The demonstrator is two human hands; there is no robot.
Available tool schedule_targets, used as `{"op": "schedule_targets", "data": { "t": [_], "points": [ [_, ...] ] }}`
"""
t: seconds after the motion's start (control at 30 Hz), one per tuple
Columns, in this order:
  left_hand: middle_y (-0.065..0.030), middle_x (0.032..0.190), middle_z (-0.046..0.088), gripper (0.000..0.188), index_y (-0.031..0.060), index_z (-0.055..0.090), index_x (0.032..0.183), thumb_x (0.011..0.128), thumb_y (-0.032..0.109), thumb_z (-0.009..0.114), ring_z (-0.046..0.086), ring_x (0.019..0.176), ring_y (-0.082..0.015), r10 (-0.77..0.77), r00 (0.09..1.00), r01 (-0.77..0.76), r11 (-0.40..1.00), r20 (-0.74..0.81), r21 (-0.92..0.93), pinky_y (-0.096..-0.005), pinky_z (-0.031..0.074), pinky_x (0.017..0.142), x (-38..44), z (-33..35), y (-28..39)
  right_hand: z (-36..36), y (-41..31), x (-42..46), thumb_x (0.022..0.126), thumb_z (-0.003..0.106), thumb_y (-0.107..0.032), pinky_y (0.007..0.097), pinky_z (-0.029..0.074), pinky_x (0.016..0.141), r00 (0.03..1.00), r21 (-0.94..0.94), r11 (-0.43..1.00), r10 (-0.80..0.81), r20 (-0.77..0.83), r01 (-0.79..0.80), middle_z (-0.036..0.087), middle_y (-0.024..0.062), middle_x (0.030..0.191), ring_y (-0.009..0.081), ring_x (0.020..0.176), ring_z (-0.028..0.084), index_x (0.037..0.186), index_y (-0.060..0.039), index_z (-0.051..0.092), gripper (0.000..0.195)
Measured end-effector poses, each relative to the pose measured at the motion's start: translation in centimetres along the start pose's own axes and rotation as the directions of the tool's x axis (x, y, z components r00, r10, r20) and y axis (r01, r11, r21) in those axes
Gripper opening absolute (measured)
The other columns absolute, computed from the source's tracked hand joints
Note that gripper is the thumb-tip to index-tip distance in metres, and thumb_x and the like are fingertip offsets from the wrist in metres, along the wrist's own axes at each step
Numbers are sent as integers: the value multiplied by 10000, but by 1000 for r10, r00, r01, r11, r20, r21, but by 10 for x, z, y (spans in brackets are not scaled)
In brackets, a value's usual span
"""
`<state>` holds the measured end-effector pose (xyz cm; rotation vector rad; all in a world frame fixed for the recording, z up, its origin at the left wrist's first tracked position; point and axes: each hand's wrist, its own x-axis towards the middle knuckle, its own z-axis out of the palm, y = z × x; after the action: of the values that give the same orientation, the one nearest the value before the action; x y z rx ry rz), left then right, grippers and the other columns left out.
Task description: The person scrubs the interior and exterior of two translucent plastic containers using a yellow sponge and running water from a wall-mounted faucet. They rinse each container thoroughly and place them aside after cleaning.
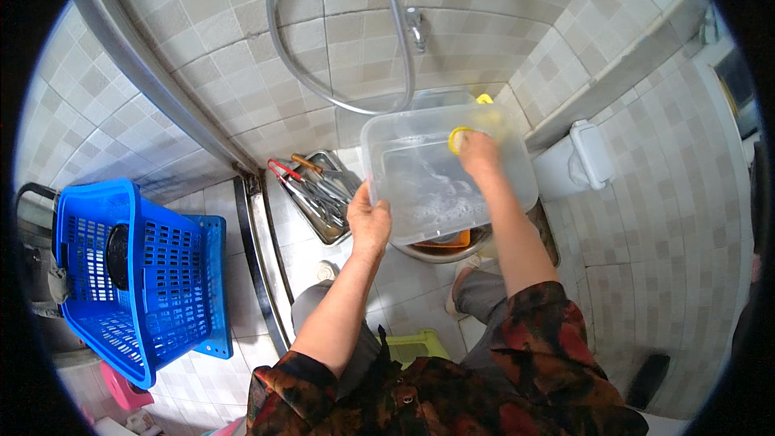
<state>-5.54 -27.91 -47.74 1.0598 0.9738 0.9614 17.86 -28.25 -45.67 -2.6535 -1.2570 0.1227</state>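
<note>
A clear plastic tub with soapy foam inside is tilted in front of me above a round metal basin. My left hand grips its left rim, thumb on the near side. Inside the tub, near the far right, my right hand presses a yellow-edged scrubbing sponge to the plastic. Most of the sponge is hidden under my fingers. An orange item shows in the basin below; the tub covers the rest.
A metal tray of tongs and other utensils lies left of the tub. A blue perforated basket stands beyond the door track. The shower hose hangs by a wall tap. A green stool is under me; a white bin is right.
</note>
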Motion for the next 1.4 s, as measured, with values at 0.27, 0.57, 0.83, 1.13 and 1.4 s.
{"op": "schedule_targets", "data": {
  "t": [0.27, 0.57, 0.83, 1.13, 1.4],
  "points": [
    [-136, 1007, 649, 464, 67, 564, 1165, 711, -11, 509, 619, 949, -229, 58, 997, -44, 960, -43, 277, -303, 443, 863, 4, -7, -9, 58, -84, -52, 714, 596, -32, 388, 397, 942, 863, 164, 870, -487, 136, 465, 481, 187, 1241, 325, 1136, 465, 1028, -12, 596, 315],
    [-159, 1002, 645, 480, 77, 570, 1163, 691, -5, 533, 619, 953, -269, 101, 994, -80, 936, -42, 343, -327, 447, 869, -4, -7, 9, 29, -27, -62, 759, 651, -239, 412, 369, 962, 947, -100, 957, -246, 208, 271, 434, 193, 1285, 380, 1160, 400, 1279, -87, 445, 579],
    [-167, 1007, 643, 506, 87, 554, 1189, 692, -9, 542, 622, 947, -266, 250, 968, -223, 915, -37, 336, -316, 451, 862, -2, -3, -3, 19, 19, -28, 818, 581, -314, 417, 464, 816, 972, -183, 983, 46, 228, -4, 617, 200, 980, 341, 934, 588, 1162, -8, 486, 469],
    [-138, 1066, 631, 508, 71, 547, 1199, 706, -43, 510, 603, 986, -209, 112, 988, -78, 955, -104, 286, -281, 432, 873, 2, -3, -5, 4, 3, -58, 795, 581, -258, 401, 451, 860, 877, -161, 984, 144, 458, -78, 610, 181, 1056, 314, 997, 581, 1010, -26, 624, 320],
    [-70, 1076, 602, 472, 0, 522, 1197, 747, -113, 437, 556, 989, -145, -13, 998, 6, 994, -60, -111, -249, 422, 860, -2, 3, -6, 20, -58, -75, 748, 584, -180, 403, 470, 780, 782, 49, 985, -162, 601, 166, 623, 201, 948, 347, 917, 591, 1009, -48, 620, 295]
  ]
}}
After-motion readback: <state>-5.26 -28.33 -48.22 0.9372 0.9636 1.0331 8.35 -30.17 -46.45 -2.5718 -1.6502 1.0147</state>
